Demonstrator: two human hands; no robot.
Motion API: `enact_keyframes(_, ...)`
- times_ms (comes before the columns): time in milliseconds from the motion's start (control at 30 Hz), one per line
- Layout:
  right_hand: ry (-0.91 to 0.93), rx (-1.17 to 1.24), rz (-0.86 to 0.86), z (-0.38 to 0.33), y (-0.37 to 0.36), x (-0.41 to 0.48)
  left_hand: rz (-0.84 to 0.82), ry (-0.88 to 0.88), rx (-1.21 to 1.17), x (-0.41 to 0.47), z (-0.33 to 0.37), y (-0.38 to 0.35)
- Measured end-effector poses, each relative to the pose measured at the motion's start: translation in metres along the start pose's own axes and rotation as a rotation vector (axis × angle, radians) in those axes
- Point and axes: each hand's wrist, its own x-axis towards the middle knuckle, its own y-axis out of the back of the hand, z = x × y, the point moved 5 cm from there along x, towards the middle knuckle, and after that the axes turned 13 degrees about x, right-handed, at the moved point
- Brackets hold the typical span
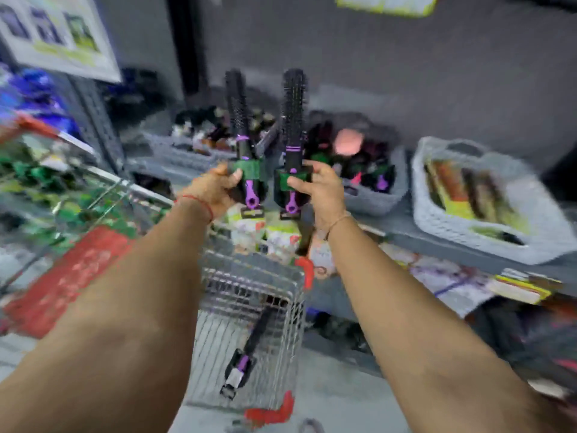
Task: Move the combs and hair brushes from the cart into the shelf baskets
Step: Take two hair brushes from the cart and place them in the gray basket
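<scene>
I hold two black round hair brushes upright in front of the shelf. My left hand point(218, 190) grips the left brush point(239, 129) by its purple handle and green card. The right brush point(293, 120) is held the same way in my right hand point(321, 195). Behind them on the shelf stand grey baskets: a left one point(175, 153) and a middle one point(377, 198), both filled with dark brushes, and a right one point(468, 235) with flat packaged combs. Below my arms the wire cart point(249, 307) holds another black and purple brush point(246, 348). The view is blurred.
A red panel point(71, 276) lies on the cart's left part, with green packaged goods point(46, 182) beyond it. A poster point(59, 29) hangs at the top left. Lower shelves point(468, 282) on the right carry flat packets. The grey floor shows under the cart.
</scene>
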Motion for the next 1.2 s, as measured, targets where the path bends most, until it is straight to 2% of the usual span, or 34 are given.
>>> enact_keyframes(133, 0.124, 0.027, 0.216, -0.061, 0.085, -0.002, -0.129, -0.018, 0.132, 0.028, 0.023, -0.1)
enact_keyframes(267, 0.185, 0.127, 0.381, -0.101, 0.177, -0.004, -0.213, -0.018, 0.155, 0.051, 0.029, -0.195)
enact_keyframes(400, 0.168, 0.141, 0.439, -0.137, 0.26, 0.008, -0.284, -0.021, 0.039, 0.07, 0.033, -0.278)
enact_keyframes(500, 0.169, 0.153, 0.409, -0.156, 0.285, 0.025, -0.253, -0.004, 0.003, 0.086, 0.034, -0.305)
enact_keyframes(633, 0.128, 0.128, 0.326, -0.148, 0.267, 0.058, -0.153, 0.007, 0.046, 0.105, 0.035, -0.289)
enact_keyframes(800, 0.029, 0.089, 0.218, -0.107, 0.214, 0.096, -0.01, 0.046, 0.127, 0.12, 0.041, -0.23)
enact_keyframes(933, -0.036, -0.008, 0.252, -0.08, 0.174, 0.115, 0.094, 0.098, 0.257, 0.138, 0.042, -0.179)
enact_keyframes(1033, -0.066, -0.159, 0.299, -0.063, 0.158, 0.126, 0.129, 0.133, 0.451, 0.151, 0.033, -0.149)
enact_keyframes(1100, -0.153, -0.323, 0.272, -0.051, 0.15, 0.13, 0.128, 0.183, 0.61, 0.163, 0.022, -0.136)
enact_keyframes(1133, -0.216, -0.443, 0.274, -0.044, 0.148, 0.13, 0.126, 0.224, 0.786, 0.168, 0.013, -0.128)
enact_keyframes(1200, -0.229, -0.659, 0.357, -0.037, 0.149, 0.124, 0.175, 0.276, 1.227, 0.172, 0.004, -0.116)
